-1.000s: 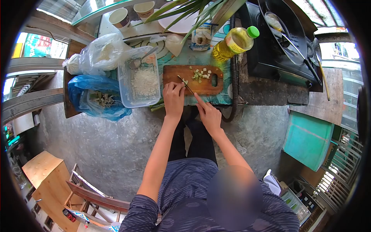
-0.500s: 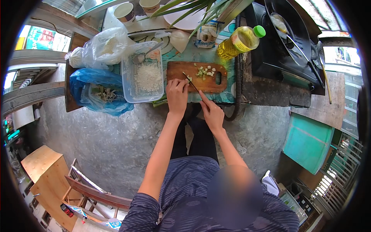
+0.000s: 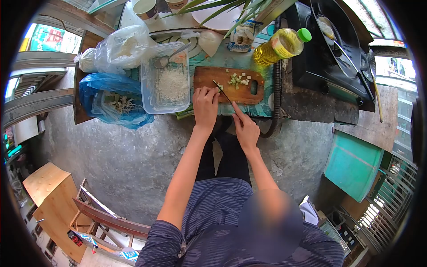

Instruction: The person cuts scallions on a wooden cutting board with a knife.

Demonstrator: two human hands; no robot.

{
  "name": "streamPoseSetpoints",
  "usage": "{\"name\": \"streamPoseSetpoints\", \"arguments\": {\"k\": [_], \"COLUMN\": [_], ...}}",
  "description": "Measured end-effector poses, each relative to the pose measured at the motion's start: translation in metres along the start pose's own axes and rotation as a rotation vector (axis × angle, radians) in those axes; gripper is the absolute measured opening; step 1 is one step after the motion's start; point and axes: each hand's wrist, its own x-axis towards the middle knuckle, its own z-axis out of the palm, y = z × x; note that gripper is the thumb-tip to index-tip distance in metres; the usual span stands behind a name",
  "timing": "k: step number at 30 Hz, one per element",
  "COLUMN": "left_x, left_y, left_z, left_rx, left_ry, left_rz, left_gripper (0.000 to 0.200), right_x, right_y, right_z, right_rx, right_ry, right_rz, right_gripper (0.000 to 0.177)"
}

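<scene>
Our view has drifted slightly since a second ago, and our knife has shifted a touch along the board toward its hole. Our right hand closes round the knife's handle at the board's near edge; the blade slants over the board's left half. Our left hand, fingers drawn together, covers the board's near left part beside the blade; we cannot tell what its fingertips hold. Green and white bits, too small to count, lie on the board, mostly left of the hole.

Left of the board we have one tub, with white powder and one spoon inside. Farther left are two bags: one blue bag holding rooty scraps, one clear bag with something whitish in it. Beyond the board we count one pouch of something pale, one packet, one plate and two cups. Beyond its right end is one bottle of yellow liquid.
</scene>
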Motion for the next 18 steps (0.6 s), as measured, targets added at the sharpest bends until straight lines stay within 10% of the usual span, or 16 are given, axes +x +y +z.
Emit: {"name": "streamPoseSetpoints", "arguments": {"k": [18], "left_x": [0.000], "left_y": [0.000], "left_z": [0.000], "left_rx": [-0.019], "left_ry": [0.018], "left_rz": [0.011], "left_gripper": [0.015], "right_x": [0.013], "right_y": [0.011], "right_z": [-0.034], "right_rx": [0.280], "right_ry": [-0.168], "right_rz": [0.211], "right_gripper": [0.041]}}
